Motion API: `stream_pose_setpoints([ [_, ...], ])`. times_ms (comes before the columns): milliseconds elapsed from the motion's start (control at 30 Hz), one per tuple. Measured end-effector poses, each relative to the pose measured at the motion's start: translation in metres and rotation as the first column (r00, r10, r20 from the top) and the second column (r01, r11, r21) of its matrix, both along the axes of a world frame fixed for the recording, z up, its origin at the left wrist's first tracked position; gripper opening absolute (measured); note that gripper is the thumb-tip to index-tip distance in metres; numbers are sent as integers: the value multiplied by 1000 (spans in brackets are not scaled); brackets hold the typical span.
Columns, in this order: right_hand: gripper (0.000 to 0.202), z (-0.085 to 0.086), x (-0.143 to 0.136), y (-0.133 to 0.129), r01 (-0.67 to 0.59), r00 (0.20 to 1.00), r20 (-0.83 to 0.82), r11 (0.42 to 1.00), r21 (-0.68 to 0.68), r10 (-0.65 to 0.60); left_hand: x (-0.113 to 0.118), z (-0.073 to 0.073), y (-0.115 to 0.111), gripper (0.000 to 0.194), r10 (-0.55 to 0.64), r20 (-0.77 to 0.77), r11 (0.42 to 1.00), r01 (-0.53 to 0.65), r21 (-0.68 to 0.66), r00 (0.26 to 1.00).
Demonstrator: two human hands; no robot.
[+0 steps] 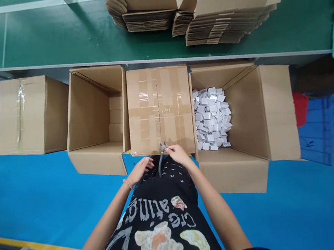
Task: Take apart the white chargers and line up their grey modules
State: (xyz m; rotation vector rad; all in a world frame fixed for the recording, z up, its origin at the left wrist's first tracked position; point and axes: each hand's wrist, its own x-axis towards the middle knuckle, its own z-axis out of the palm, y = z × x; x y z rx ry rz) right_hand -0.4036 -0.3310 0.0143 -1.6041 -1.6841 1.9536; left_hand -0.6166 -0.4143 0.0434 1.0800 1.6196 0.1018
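Note:
My right hand [178,155] pinches a small pair of cutting pliers [160,165] by its metal head, so the dark handles hang down toward my lap. The pliers are over the near edge of a closed, taped carton [143,118]. My left hand [140,171] is beside the handles, apart from them, its fingers loosely bent and holding nothing. To the right, an open carton [245,121] holds a heap of small white plastic pieces [212,118]. On the left is an open carton [89,109] with no contents showing.
A green workbench [59,38] runs along the far side, bearing a stack of flattened cartons [225,23]. Another taped carton [30,114] is at far left. Blue crates [330,126] and a red object [299,109] are at right. The floor [42,203] is blue.

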Motion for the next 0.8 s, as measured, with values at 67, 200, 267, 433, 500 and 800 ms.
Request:
stream_pose_setpoints([
  [67, 30, 1, -37, -30, 9, 1000, -12, 1000, -11, -9, -6, -1, -24, 44, 48, 49, 999, -48, -2, 998],
  [200, 28, -7, -102, -74, -4, 1000, -9, 999, -32, 3, -29, -11, -61, 39, 147, 23, 987, -149, 68, 989],
  [267, 27, -16, -123, -86, 2, 1000, 16, 999, -33, -2, -42, -21, -71, 38, 185, 12, 977, -186, 108, 983],
  [433, 24, -34, -149, -99, 67, 995, 82, 997, -43, -63, -70, -42, -78, 36, 211, 13, 965, -210, 159, 977],
  [500, 24, -35, -155, -102, 110, 989, 102, 992, -60, -103, -77, -46, -77, 35, 190, 37, 968, -193, 163, 981],
  [800, 28, -18, -174, -106, 352, 936, 136, 874, -335, -325, -104, -50, -58, 31, 86, 167, 995, -91, 27, 982],
])
